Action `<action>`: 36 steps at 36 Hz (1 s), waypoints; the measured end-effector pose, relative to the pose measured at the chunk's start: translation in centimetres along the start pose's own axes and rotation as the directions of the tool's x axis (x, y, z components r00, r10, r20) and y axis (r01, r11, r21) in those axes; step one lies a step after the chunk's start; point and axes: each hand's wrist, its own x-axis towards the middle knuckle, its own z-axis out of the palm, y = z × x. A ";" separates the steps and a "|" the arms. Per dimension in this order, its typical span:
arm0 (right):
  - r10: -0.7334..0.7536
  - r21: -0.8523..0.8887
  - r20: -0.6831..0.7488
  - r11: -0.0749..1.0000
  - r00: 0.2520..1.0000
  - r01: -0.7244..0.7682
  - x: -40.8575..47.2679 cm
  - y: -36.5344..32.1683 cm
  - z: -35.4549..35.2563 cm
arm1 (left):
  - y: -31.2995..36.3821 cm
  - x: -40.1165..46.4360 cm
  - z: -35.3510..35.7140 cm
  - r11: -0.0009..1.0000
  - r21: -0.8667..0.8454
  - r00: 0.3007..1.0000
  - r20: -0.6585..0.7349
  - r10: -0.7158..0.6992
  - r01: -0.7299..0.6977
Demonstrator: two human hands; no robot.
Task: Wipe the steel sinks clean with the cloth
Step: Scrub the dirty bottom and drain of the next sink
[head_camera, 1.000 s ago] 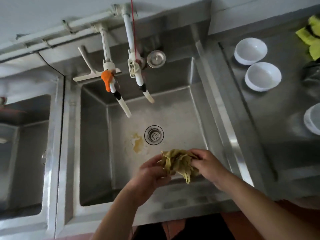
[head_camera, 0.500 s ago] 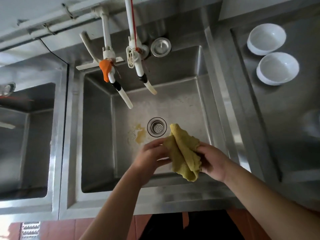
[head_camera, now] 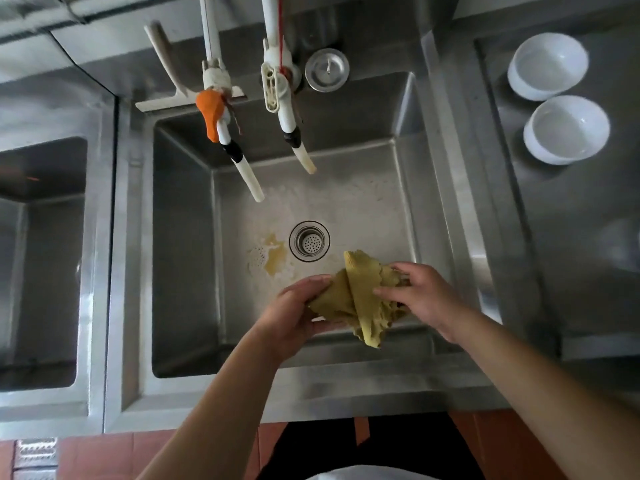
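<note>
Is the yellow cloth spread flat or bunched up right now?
Bunched and folded. The cloth hangs in creased layers between the left hand and right hand, above the sink floor.

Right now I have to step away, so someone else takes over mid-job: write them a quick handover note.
Left hand: grips the cloth from its left side.
Right hand: fingers curled on the cloth's right side.
The cloth is bunched and held above the front of the middle sink, not on the steel.
Done: nothing visibly wiped; a yellow stain sits left of the drain.
Left: wipe the middle sink, stain first, then the left sink.
</note>
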 end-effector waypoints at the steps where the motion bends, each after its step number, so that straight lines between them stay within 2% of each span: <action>1: -0.048 -0.078 -0.053 0.996 0.997 0.044 0.5 0.2 0.4 | 0.0 0.2 0.1 1.000 -0.013 1.000 -0.004 -0.004 0.004; 4: -0.154 -0.238 -0.134 0.964 0.979 0.120 1.7 0.9 1.5 | 0.0 0.8 0.6 0.996 -0.079 0.999 -0.012 -0.033 0.032; 6: -0.170 -0.241 -0.135 0.961 0.976 0.134 2.1 1.2 2.1 | 0.0 1.1 1.2 0.997 -0.065 0.999 -0.034 -0.038 0.036; 10: -0.118 -0.065 -0.140 0.992 0.983 0.109 2.2 1.5 3.1 | 0.1 1.2 2.3 0.981 0.191 0.994 -0.094 0.058 -0.039; 12: -0.036 0.120 -0.125 0.991 0.991 0.052 2.1 1.3 3.5 | 0.1 1.1 2.8 0.932 0.350 0.987 -0.090 0.130 -0.090; 14: 0.089 0.353 -0.054 0.934 0.995 -0.064 2.2 1.2 3.7 | 0.0 0.9 3.0 0.821 0.543 0.975 -0.015 0.220 -0.176; 15: 0.149 0.438 -0.024 0.890 0.989 -0.124 2.3 1.1 3.8 | 0.1 0.7 3.1 0.725 0.655 0.968 0.042 0.249 -0.215; 17: 0.244 0.558 -0.002 0.805 0.970 -0.202 2.7 1.2 4.0 | 0.2 0.2 3.4 0.456 0.855 0.952 0.129 0.276 -0.248; 20: 0.292 0.693 0.028 0.684 0.956 -0.229 3.4 1.4 4.3 | 0.4 -0.6 4.0 0.202 0.917 0.923 0.290 0.251 -0.343; 22: 0.294 0.709 0.006 0.673 0.956 -0.212 3.7 1.4 4.5 | 0.3 -0.5 3.9 0.064 0.906 0.896 0.401 0.192 -0.419; 24: 0.282 0.680 -0.038 0.710 0.959 -0.182 4.1 1.5 4.5 | 0.4 0.1 3.2 0.018 0.887 0.884 0.459 0.093 -0.462; 26: 0.278 0.645 -0.078 0.746 0.957 -0.164 4.3 1.4 4.4 | 0.7 0.5 2.7 0.081 0.902 0.905 0.419 0.072 -0.424; 29: 0.267 0.548 -0.139 0.823 0.954 -0.150 4.3 1.1 3.7 | 2.0 0.9 2.2 0.396 0.850 0.918 0.222 0.329 -0.348; 30: 0.242 0.520 -0.139 0.843 0.960 -0.137 4.3 0.8 3.3 | 2.4 1.3 2.0 0.479 0.807 0.901 0.143 0.410 -0.346; 31: 0.213 0.490 -0.128 0.863 0.969 -0.125 4.1 0.5 2.9 | 2.7 1.8 1.7 0.519 0.782 0.882 0.080 0.465 -0.345; 33: 0.154 0.417 -0.084 0.903 0.985 -0.106 3.7 -0.3 2.2 | 3.2 2.6 1.5 0.607 0.736 0.912 0.034 0.409 -0.300; 35: 0.105 0.353 -0.045 0.932 0.993 -0.082 3.4 -1.1 1.5 | 3.6 3.4 2.1 0.827 0.517 0.975 0.095 0.202 -0.222; 36: 0.090 0.324 -0.042 0.943 0.995 -0.072 3.4 -1.4 1.1 | 3.6 3.9 2.4 0.897 0.401 0.980 0.135 0.143 -0.186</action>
